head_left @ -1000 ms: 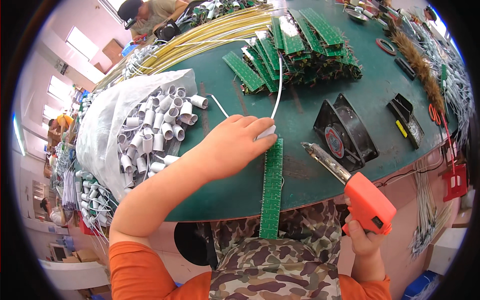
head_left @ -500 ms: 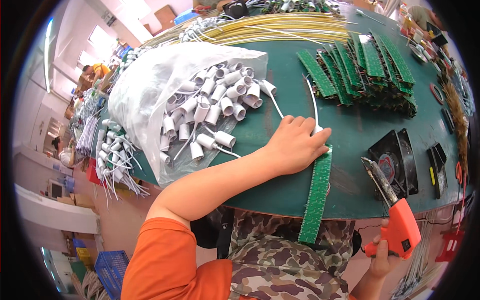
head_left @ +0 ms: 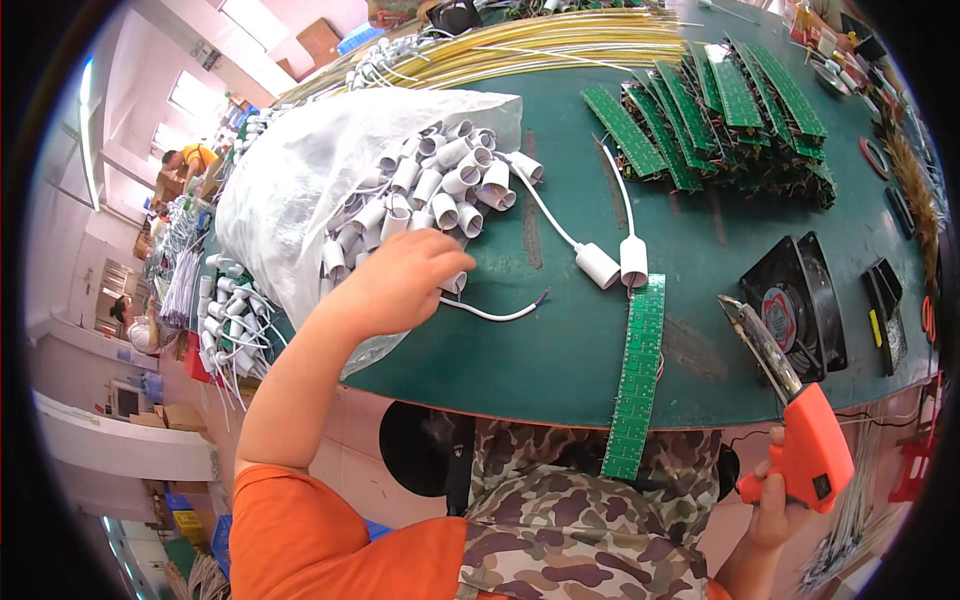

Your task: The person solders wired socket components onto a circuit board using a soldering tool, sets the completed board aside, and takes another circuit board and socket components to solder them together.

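Dozens of white lamp sockets [head_left: 440, 185] spill from a clear plastic bag [head_left: 300, 190] on the green surface [head_left: 560, 350]; the left hand [head_left: 400, 285] rests among them, fingers curled, grip hidden. Two wired sockets [head_left: 615, 262] lie beside a green circuit strip [head_left: 638, 375]. The right hand [head_left: 775, 510] is clamped on an orange glue gun [head_left: 800, 450] off the surface's edge, near a black fan [head_left: 795, 305].

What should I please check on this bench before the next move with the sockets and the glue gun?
1. Left hand on a socket at the bag mouth: ok, though its grip is hidden.
2. Glue gun held in the right hand, nozzle over the table edge: ok.
3. Green strip lying flat: not ok, its near end overhangs the edge.
4. Two wired sockets at the strip's far end: ok.
5. Glue bead ready at the nozzle: cannot tell.
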### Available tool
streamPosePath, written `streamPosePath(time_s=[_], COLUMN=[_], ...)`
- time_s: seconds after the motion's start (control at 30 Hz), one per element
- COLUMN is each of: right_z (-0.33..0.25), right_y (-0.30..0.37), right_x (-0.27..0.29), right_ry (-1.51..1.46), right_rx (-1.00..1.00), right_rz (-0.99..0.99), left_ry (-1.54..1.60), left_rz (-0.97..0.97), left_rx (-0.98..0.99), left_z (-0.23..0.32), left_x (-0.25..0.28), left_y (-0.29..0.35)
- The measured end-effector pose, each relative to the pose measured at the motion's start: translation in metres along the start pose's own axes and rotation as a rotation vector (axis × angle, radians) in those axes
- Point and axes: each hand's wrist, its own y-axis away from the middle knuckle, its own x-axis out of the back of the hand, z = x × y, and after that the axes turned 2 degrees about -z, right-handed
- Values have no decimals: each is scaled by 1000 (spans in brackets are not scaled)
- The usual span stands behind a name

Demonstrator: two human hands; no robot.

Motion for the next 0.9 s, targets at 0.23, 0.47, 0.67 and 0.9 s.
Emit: streamPosePath(time_s=[0.23,0.47,0.67,0.9], right_z=[-4,-17,-13,-1], right_y=[1,-3,-3,-5], right_x=[2,-15,-12,-2], right_ry=[-5,-93,-22,53], right_rx=[61,-8,15,-23], right_rz=[-63,-25,-111,-281], left_ry=[-99,276,318,319], left_rz=[92,483,490,543], left_rx=[-126,-244,-297,-265], left_z=[-7,56,96,104], left_x=[-14,-18,-55,-78], left_y=[-3,-44,-73,-89])
